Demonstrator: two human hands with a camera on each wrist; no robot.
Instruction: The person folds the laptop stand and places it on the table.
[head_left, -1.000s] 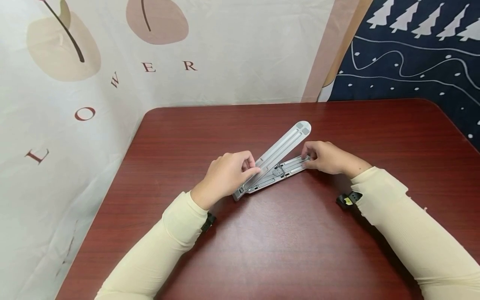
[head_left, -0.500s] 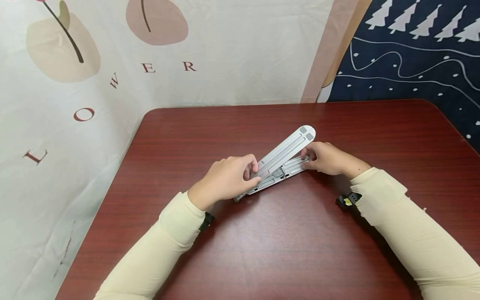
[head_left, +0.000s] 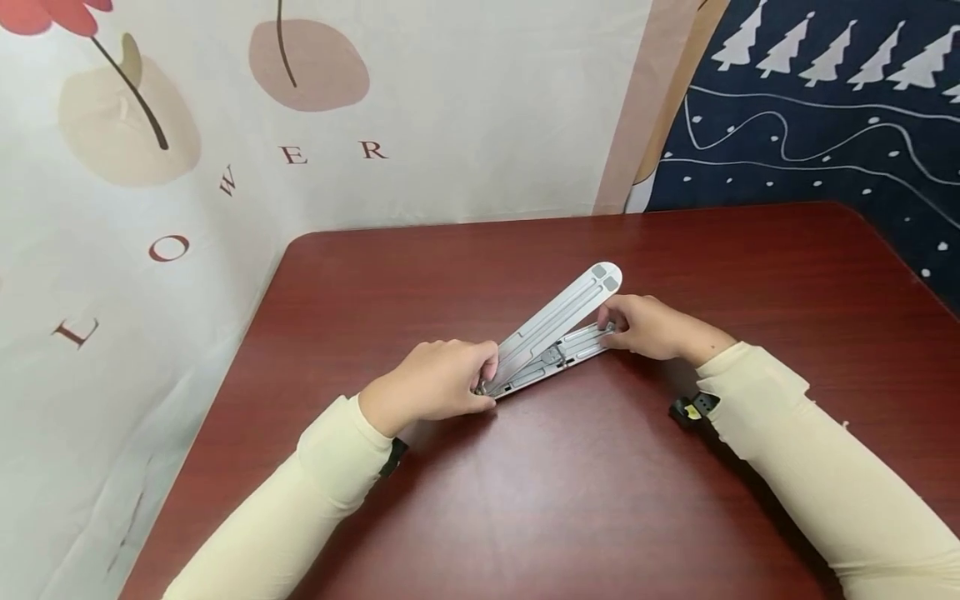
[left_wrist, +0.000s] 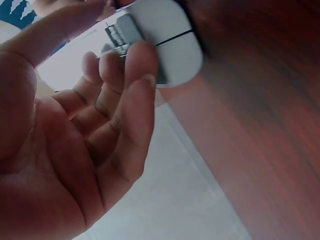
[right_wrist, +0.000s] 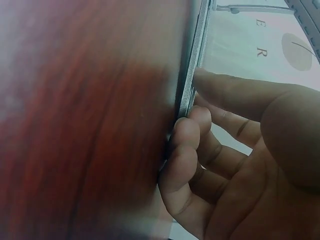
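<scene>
A silver folding laptop stand lies slantwise on the table, its upper bar swung up from the lower bar in a narrow V. Grey pads mark the raised tip. My left hand holds the hinge end at the left, thumb along the front edge, fingers behind. In the left wrist view the curled fingers reach the metal hinge end. My right hand pinches the right end of the lower bar between thumb and fingers. In the right wrist view the bar shows edge-on, close over the tabletop.
The dark red wooden table has rounded back corners. Behind it hangs a pale cloth with printed letters and flowers. To the right is a navy cloth with white trees. Both wrists carry black straps.
My left hand has slid down the stand from the upper bar to the hinge end. The upper bar has tilted lower, while my right hand keeps its grip. The head view has shifted slightly.
</scene>
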